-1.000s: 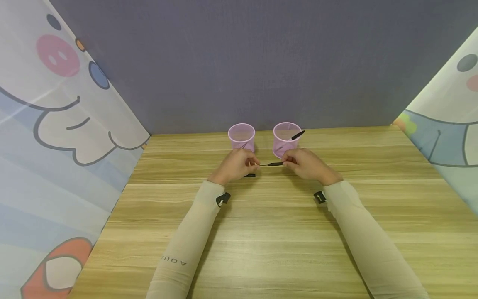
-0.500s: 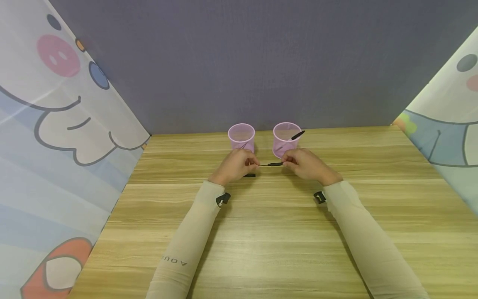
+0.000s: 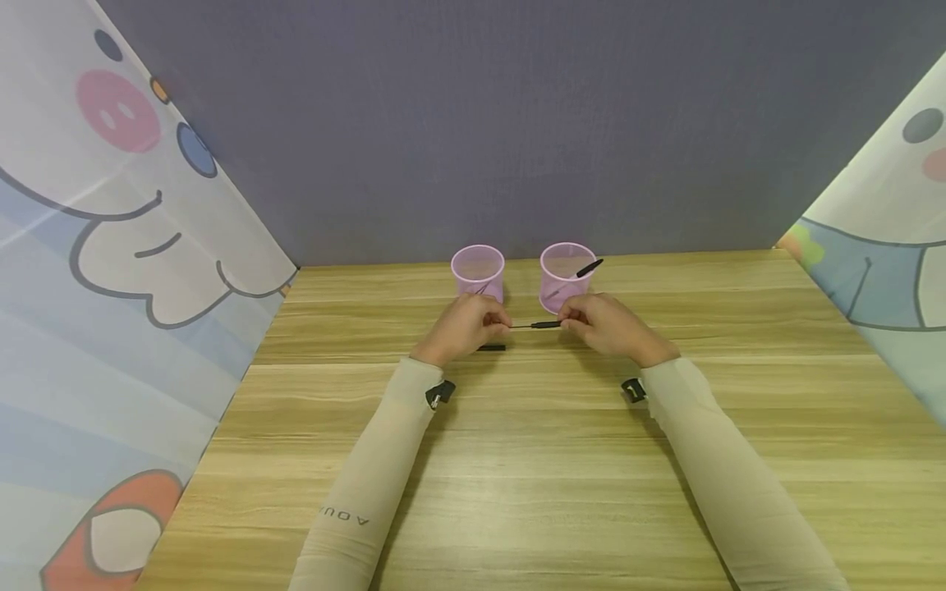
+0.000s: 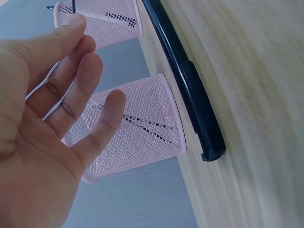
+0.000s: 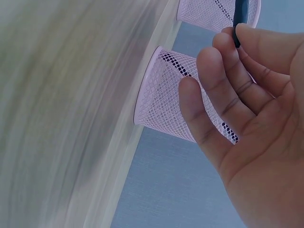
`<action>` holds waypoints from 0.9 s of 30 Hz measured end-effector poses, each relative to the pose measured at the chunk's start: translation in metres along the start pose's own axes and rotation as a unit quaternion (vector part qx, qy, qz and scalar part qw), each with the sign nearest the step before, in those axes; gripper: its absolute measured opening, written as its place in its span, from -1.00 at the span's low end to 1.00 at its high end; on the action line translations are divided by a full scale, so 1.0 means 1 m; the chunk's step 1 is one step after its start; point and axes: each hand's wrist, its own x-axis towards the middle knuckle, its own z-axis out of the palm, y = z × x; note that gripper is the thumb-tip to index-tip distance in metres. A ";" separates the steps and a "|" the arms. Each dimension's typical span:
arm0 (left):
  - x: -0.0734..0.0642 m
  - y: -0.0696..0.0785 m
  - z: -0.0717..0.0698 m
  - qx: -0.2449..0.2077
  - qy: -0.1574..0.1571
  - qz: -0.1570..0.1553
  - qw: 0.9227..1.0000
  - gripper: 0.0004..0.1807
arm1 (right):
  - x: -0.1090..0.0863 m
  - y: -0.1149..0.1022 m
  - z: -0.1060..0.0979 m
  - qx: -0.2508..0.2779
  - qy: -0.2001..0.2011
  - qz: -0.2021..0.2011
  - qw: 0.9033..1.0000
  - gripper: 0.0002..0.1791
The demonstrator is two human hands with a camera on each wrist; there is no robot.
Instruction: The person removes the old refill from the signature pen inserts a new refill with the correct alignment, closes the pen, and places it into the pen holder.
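Note:
My left hand [image 3: 467,327] pinches the thin end of a slim dark rod, which looks like a pen refill [image 3: 521,327], between thumb and fingertips. At its other end is a thicker black pen barrel [image 3: 545,324], pinched by my right hand [image 3: 602,326]. The two parts lie in one level line between the hands, just above the table. In the right wrist view the barrel [image 5: 241,14] comes out from between thumb and forefinger, the other fingers loosely bent. On the table beneath my left hand lies a glossy black pen part [image 4: 185,71], partly hidden in the head view.
Two pink mesh cups stand behind the hands. The left cup [image 3: 478,264] holds thin dark sticks, and the right cup [image 3: 567,261] holds a black-ended pen [image 3: 589,268] leaning over its rim. A grey panel [image 3: 473,131] rises behind the wooden table [image 3: 517,492].
My left hand has shifted slightly left, so a little more of the thin rod and of the black part on the table shows. The right hand stays nearly still.

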 end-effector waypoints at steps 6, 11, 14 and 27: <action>-0.001 -0.001 -0.001 0.000 0.005 -0.006 1.000 -0.95 | -0.001 -0.001 0.000 0.002 0.003 -0.002 1.000 -0.96; -0.001 -0.003 -0.002 0.006 0.008 -0.007 1.000 -0.95 | -0.001 0.000 -0.001 0.000 0.003 -0.001 1.000 -0.97; -0.002 -0.003 -0.002 0.006 0.010 -0.008 1.000 -0.94 | -0.001 0.001 -0.002 0.001 0.001 0.002 1.000 -0.97; -0.001 -0.006 -0.005 0.008 0.013 -0.010 1.000 -0.96 | -0.002 0.002 -0.003 0.004 0.000 0.007 1.000 -0.95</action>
